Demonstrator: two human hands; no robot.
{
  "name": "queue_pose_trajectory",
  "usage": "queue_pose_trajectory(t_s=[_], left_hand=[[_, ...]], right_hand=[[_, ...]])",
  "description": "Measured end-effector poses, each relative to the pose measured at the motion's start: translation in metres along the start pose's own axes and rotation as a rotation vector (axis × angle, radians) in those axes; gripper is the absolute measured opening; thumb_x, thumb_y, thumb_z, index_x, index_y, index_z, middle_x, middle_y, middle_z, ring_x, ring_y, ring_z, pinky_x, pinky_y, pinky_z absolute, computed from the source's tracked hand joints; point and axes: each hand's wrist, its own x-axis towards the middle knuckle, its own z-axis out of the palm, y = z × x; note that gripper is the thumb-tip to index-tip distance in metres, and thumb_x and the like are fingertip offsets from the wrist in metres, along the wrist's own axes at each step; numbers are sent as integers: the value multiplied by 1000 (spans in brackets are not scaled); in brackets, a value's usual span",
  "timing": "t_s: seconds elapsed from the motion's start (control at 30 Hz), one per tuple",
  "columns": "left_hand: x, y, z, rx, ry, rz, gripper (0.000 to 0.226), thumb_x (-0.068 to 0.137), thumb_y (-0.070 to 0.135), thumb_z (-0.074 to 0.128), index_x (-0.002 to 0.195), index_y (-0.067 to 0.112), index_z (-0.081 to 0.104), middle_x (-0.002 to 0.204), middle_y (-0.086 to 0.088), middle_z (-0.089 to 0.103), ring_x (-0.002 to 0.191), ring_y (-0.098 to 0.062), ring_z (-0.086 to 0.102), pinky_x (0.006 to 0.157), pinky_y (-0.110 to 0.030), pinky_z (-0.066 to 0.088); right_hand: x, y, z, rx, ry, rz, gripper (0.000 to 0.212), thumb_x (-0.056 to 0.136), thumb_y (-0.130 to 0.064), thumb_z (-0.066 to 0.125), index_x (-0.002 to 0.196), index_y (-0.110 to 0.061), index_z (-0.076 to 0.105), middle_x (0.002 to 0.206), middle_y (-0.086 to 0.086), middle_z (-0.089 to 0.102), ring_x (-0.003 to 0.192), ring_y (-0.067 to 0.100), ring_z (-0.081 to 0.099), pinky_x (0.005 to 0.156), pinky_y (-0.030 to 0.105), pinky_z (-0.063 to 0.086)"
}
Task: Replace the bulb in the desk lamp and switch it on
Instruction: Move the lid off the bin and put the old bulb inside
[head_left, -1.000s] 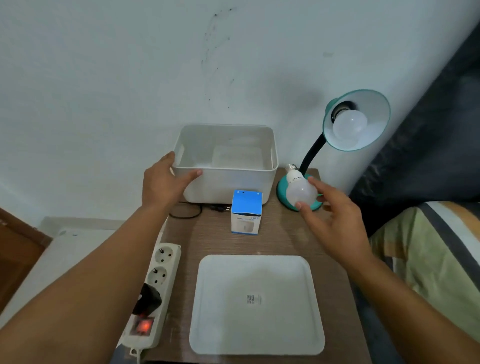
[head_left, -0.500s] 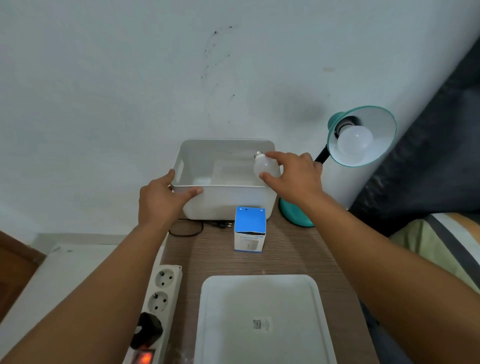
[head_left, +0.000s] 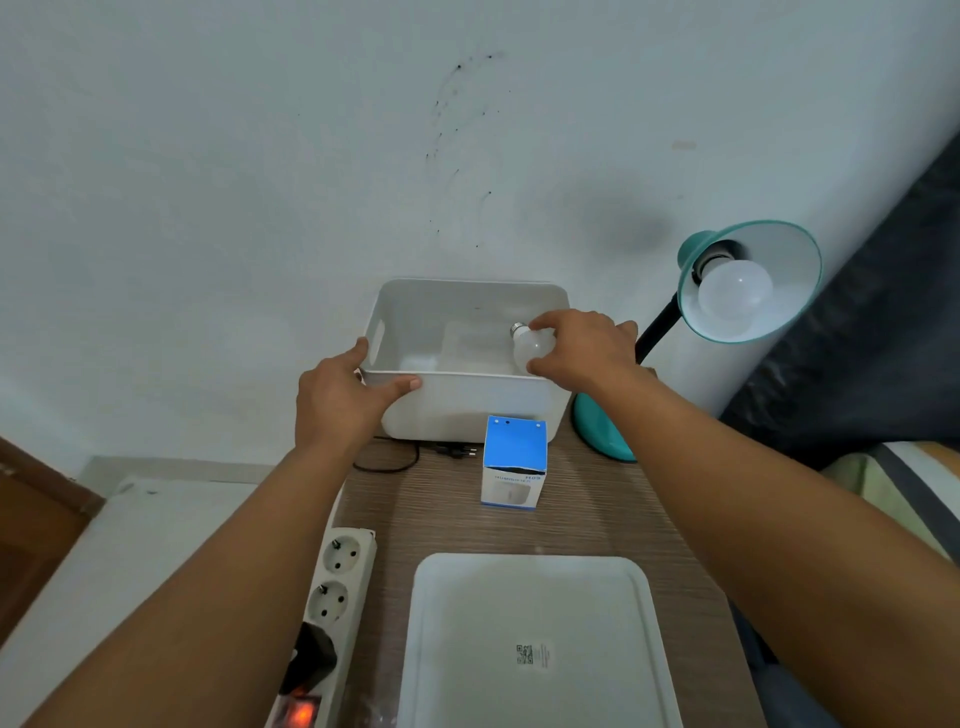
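A teal desk lamp (head_left: 753, 280) stands at the table's back right, its shade tilted toward me with a white bulb (head_left: 733, 296) screwed in and unlit. My right hand (head_left: 582, 348) holds a second white bulb (head_left: 530, 345) inside the open white bin (head_left: 467, 400), near its right wall, metal base pointing up and left. My left hand (head_left: 343, 400) grips the bin's front left rim, thumb along the front edge.
A blue and white bulb box (head_left: 514, 462) stands in front of the bin. A white lid (head_left: 535, 644) lies at the table's front. A power strip (head_left: 327, 623) with a lit red switch lies at the left edge. A dark plug and cord (head_left: 452, 451) lie below the bin.
My right hand carried the loose bulb from beside the lamp base up and left into the bin, then lowered it slightly. My left hand has kept hold of the bin's rim.
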Motion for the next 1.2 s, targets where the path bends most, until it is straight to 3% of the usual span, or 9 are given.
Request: queue_pose_trajectory(t_s=[0.27,0.4,0.47,0.6,0.7,0.8,0.97,1.1,1.2], left_hand=[[-2,4,-5,48,-80,22,92,76,52,80,152,17,39,141,-5,58,127,-23,55,95,-28,43],[-15,2,-12,-44,-174,27,93,84,52,73,158,27,22,162,1,29,147,-19,30,114,-33,29],[-33,2,-16,-75,-156,54,92,87,47,71,159,27,17,165,4,19,150,-15,19,118,-34,21],[-87,1,-16,-109,-69,136,83,89,36,72,157,26,25,162,8,28,147,-8,24,117,-26,22],[-131,-7,-11,-86,-88,202,79,88,31,74,155,25,33,157,10,34,140,1,30,110,-12,24],[-173,-18,0,-81,-197,173,76,89,35,73,154,29,34,154,15,35,139,-1,33,115,-29,33],[-225,-53,21,64,-364,103,86,81,66,65,153,30,35,162,4,28,149,-13,23,120,-40,26],[-257,-70,28,129,-467,59,99,79,65,68,158,33,17,166,7,3,152,-8,-4,124,-37,8],[-268,-77,27,175,-523,49,110,75,70,68,159,34,6,166,6,-9,150,-6,-14,122,-33,1]], right_hand=[[-15,8,-5,81,-13,-19,63,86,-53,60,145,-43,40,139,-3,56,128,28,47,100,47,32],[-47,18,-7,210,99,-70,66,88,-48,61,148,-35,37,147,-1,48,133,30,41,105,48,36],[-67,26,-5,294,169,-115,64,88,-43,64,147,-28,42,148,-1,47,134,28,40,108,45,36],[-115,44,11,462,197,-128,61,89,-33,68,145,-22,45,149,0,46,140,20,38,112,30,28],[-157,54,29,527,126,-86,65,91,-34,67,148,-24,40,156,-2,37,146,15,28,112,22,19],[-197,66,53,497,4,-54,69,92,-42,64,152,-30,32,161,-6,26,148,12,21,110,21,15],[-250,86,95,479,-213,8,77,86,-60,61,151,-43,23,166,-7,5,152,13,4,119,38,14],[-283,97,114,415,-279,-6,87,78,-75,57,151,-52,14,165,-6,-11,152,16,-11,121,41,7],[-299,101,125,391,-286,17,93,75,-79,55,151,-51,9,165,-6,-15,151,15,-13,121,40,8]])
